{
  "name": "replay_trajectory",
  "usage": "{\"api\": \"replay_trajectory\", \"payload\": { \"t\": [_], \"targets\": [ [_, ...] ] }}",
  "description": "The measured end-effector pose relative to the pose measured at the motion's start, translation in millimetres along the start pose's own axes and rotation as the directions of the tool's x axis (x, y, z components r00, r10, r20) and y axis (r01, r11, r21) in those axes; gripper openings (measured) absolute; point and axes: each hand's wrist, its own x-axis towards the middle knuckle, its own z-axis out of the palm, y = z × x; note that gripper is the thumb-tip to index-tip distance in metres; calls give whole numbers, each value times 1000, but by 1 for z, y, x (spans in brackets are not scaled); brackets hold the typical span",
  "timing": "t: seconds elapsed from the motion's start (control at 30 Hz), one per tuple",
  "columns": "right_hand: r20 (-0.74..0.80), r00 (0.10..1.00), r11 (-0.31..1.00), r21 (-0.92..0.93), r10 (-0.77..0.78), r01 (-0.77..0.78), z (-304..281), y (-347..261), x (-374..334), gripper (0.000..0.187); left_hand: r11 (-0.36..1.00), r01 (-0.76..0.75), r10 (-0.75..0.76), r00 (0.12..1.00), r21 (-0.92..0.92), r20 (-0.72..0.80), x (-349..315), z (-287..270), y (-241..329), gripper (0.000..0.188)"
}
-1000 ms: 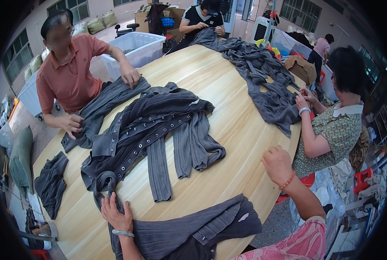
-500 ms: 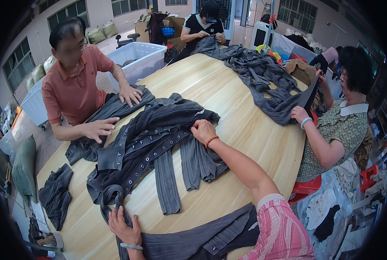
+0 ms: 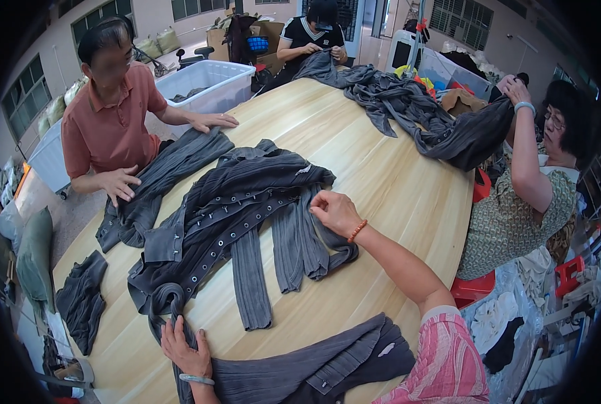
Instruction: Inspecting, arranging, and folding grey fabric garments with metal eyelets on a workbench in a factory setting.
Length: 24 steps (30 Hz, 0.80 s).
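A dark grey ribbed garment (image 3: 213, 215) with rows of metal eyelets and snaps lies spread across the table before me. My left hand (image 3: 187, 350) rests on its twisted strip near the front edge, fingers stretched out. My right hand (image 3: 337, 214) is closed in a pinch at the garment's right side, next to a loose sleeve; whatever lies between the fingertips is too small to make out. Another ribbed dark grey garment (image 3: 293, 363) lies by my left wrist, with a small pale tag (image 3: 386, 350) on it.
Across the table (image 3: 314, 128), a person in a salmon shirt (image 3: 115, 111) touches a folded dark garment (image 3: 172, 175). At right, a person in a patterned top (image 3: 516, 215) lifts dark cloth (image 3: 472, 138). Another handles cloth at the far end. White bins and red stools stand around.
My right hand has shifted slightly right of the garment's edge. The person at right has raised the cloth. The person across has moved one hand outward to the table's edge.
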Motion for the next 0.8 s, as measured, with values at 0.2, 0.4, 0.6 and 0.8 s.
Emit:
{"api": "replay_trajectory", "payload": {
  "t": [0.2, 0.4, 0.6, 0.8],
  "targets": [
    [-47, 969, 854, -486, -241, 189, 58, 11, 44, 8, 1000, 19, -18, 1000, -17, 25, 0, -3, 6, 57],
    [-113, 919, 878, -358, -377, 317, 28, 17, 27, 9, 999, 1, -1, 1000, -32, 24, 1, -5, 7, 56],
    [-9, 845, 759, -446, -534, 474, -8, 11, -17, 12, 1000, -7, 7, 1000, -8, 11, 1, -1, 1, 58],
    [35, 922, 880, -285, -386, 380, -27, 6, -59, 12, 1000, -4, 4, 1000, 16, 12, 0, 2, -2, 59]
  ]
}}
